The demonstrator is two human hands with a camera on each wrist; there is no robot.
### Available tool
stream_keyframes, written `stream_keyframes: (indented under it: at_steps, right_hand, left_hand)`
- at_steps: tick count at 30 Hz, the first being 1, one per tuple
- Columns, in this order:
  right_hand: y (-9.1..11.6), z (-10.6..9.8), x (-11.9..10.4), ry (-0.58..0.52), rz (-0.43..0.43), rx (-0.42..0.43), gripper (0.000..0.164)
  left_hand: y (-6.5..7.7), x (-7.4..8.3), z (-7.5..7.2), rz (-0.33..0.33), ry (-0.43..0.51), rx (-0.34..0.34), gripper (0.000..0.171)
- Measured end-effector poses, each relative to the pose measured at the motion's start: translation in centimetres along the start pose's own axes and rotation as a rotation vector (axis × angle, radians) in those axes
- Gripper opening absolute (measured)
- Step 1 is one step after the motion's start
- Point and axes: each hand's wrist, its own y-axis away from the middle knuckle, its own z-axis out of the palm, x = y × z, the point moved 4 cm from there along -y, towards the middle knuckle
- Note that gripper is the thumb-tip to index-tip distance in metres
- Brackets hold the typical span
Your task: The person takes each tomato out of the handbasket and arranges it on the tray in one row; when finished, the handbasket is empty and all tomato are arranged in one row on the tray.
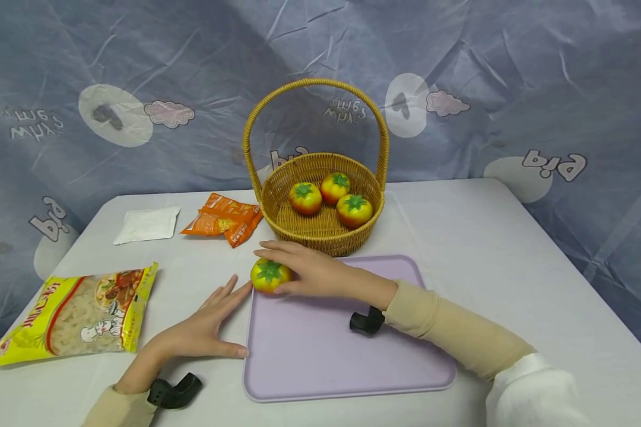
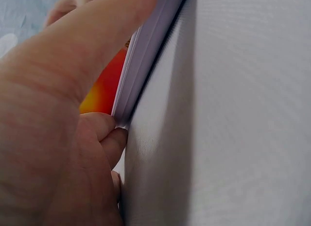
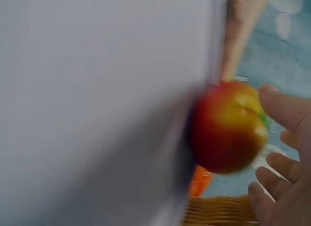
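The red and yellow fruit [image 1: 266,283] sits at the far left corner of the flat purple tray [image 1: 342,362], just in front of the woven basket [image 1: 333,244]. The right hand [image 1: 320,274] reaches over it with the fingers apart. The right wrist view shows a gap between most fingers and the fruit, so it does not look pinched. The left hand [image 1: 205,329] is spread wide, with its thumb and first finger at the tray's left edge.

The fruit is round, so it could roll off the corner if a finger bumps it. The tray looks thin and light, so a hard push from the left hand could make it slide on the counter [image 1: 513,267].

The fruit looks smooth and shiny, maybe plastic, with a green star-shaped top. The basket is bumpy, with a tall, curved handle [image 1: 316,82], and three more fruits [image 1: 354,212] lie inside.
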Motion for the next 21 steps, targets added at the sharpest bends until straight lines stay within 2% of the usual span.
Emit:
stream_keyframes:
  at_steps: [5, 9, 16, 21]
  right_hand:
    - [-0.7, -4.0, -0.6, -0.104, -0.053, 0.118, 0.062]
    - [-1.7, -7.6, 0.4, -0.196, -0.040, 0.255, 0.059]
    - [-3.3, -12.7, 4.9, -0.537, 0.160, 0.411, 0.051]
    - [-4.0, -13.7, 8.3, -0.642, 0.334, 0.478, 0.050]
  left_hand:
    - [0.1, 0.0, -0.1, 0.011, 0.004, 0.007, 0.109]
    - [0.0, 0.0, -0.1, 0.007, 0.003, 0.008, 0.110]
    - [0.0, -0.2, 0.0, 0.000, 0.013, 0.007, 0.110]
    - [0.0, -0.2, 0.2, -0.002, 0.027, 0.003, 0.109]
